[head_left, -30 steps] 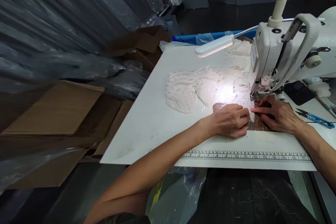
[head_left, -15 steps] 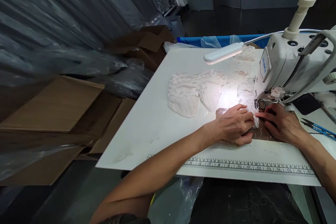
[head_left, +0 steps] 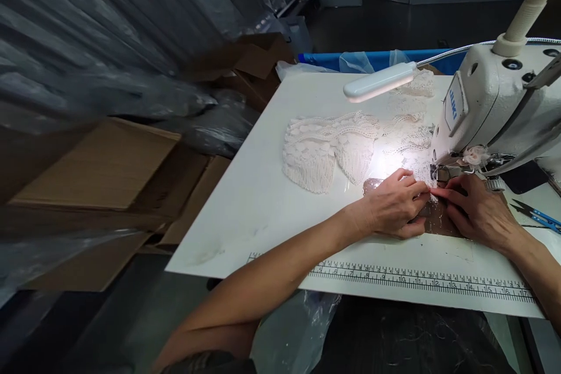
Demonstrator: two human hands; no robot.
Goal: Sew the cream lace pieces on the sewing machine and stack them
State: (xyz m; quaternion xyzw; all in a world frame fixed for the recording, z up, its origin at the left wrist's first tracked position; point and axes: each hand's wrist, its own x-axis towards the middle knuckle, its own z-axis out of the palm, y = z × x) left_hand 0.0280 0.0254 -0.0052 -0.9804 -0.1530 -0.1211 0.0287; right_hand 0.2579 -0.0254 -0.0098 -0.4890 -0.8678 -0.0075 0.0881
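White lace (head_left: 416, 156) sits right of centre in the frame, running up to the presser foot (head_left: 442, 174) of the JUKI sewing machine (head_left: 475, 99); a gathered lace section (head_left: 309, 155) lies nearer mid-frame, apparently joined, tho can't tell for sure. L hand (head_left: 397, 204), lower right of centre, has its fingers curled & bunched together by the lace's near end; R hand (head_left: 480, 207), farther right, reaches its index fingertip to the same edge, thumb apart & lower, over the brown plate (head_left: 440, 222). Can't tell if either pinches the lace; the contact is too small to make out. Handling, at a guess: v. light, soft, floppy, prob. a bit stretchy at the gathers; openwork could snag or tear if yanked. Not esp. slippery w/ that texture. Best hold: flat fingertips on the denser edge, just short of the foot, no tugging on open mesh.
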